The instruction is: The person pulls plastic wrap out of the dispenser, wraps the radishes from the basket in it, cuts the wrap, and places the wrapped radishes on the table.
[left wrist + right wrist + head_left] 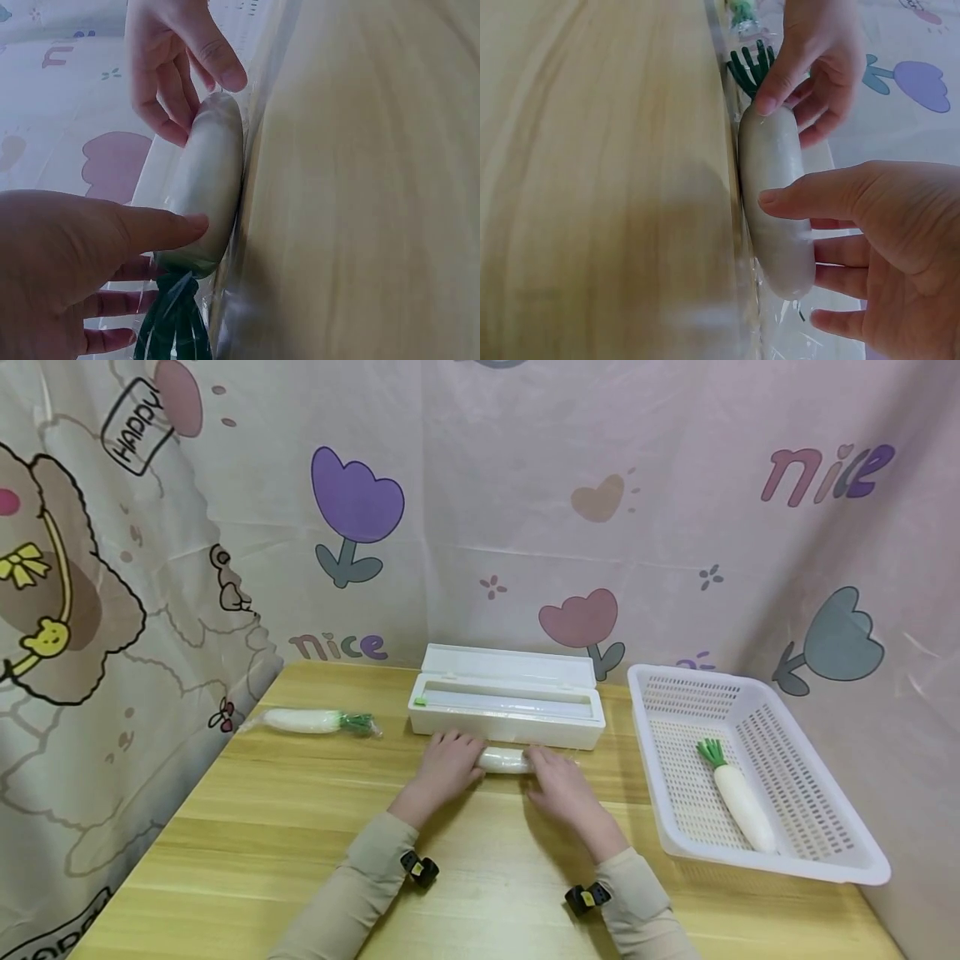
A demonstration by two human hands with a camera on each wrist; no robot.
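Note:
A white radish [505, 761] with green leaf stalks [178, 319] lies crosswise at the table's middle, clear plastic film around it. My left hand [447, 762] holds its leafy end, thumb on the near side and fingers behind. At the other end my right hand [564, 785] grips the body, the thumb [791, 201] laid across it and fingers on the far side. Just behind the radish stands a white cling film box [510, 727], lid raised, with a small green piece at its left end.
Another radish [303, 721], wrapped in clear film, lies at the back left of the wooden table [300, 827]. On the right, a white plastic basket [652, 777] contains one radish [742, 803] without visible film. A printed curtain [480, 527] hangs behind the table.

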